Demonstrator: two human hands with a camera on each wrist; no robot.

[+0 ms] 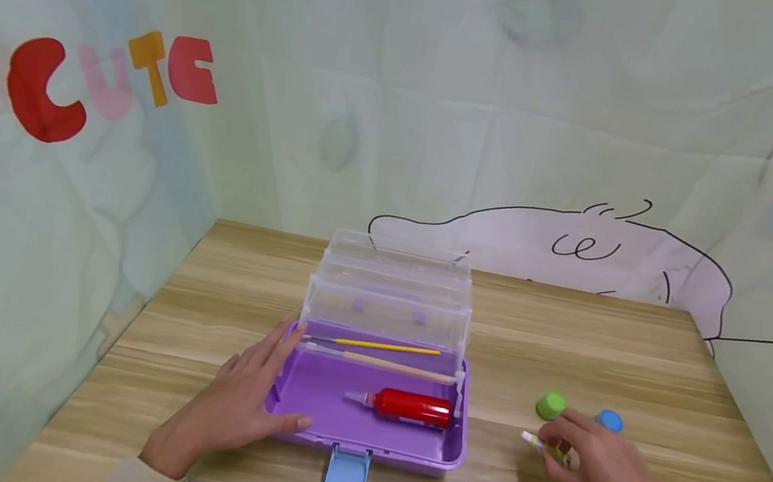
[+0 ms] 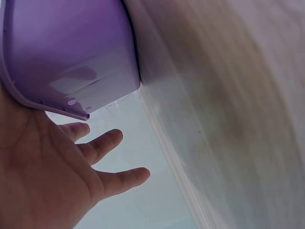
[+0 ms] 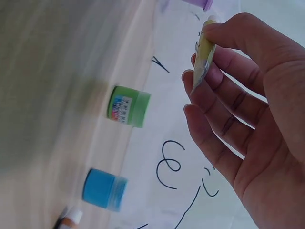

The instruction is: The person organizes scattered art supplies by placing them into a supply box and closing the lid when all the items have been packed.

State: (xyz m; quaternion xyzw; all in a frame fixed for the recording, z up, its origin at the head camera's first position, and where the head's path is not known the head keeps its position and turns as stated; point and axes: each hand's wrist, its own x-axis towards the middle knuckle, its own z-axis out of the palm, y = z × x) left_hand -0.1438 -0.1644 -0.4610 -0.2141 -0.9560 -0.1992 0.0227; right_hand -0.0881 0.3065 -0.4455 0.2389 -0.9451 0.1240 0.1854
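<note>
My right hand (image 1: 597,468) pinches a small yellow paint tube (image 3: 205,52) with a white cap, above the table to the right of a purple box (image 1: 319,424). The tube's cap points left, towards the box. My left hand (image 1: 240,399) rests on the box's left side with its fingers spread and the thumb over the front rim. The box's clear lid (image 1: 387,308) is raised at the back. Inside lie a red bottle (image 1: 413,408) with a pointed nozzle, a yellow-handled paintbrush (image 1: 388,347) and a wooden-handled paintbrush (image 1: 397,367).
A green paint jar (image 1: 551,405) and a blue paint jar (image 1: 609,420) stand beyond my right hand. A small white-capped item (image 3: 71,217) shows partly at the right wrist view's lower edge. The blue latch (image 1: 346,475) hangs down at the box's front. Printed cloth walls border the table.
</note>
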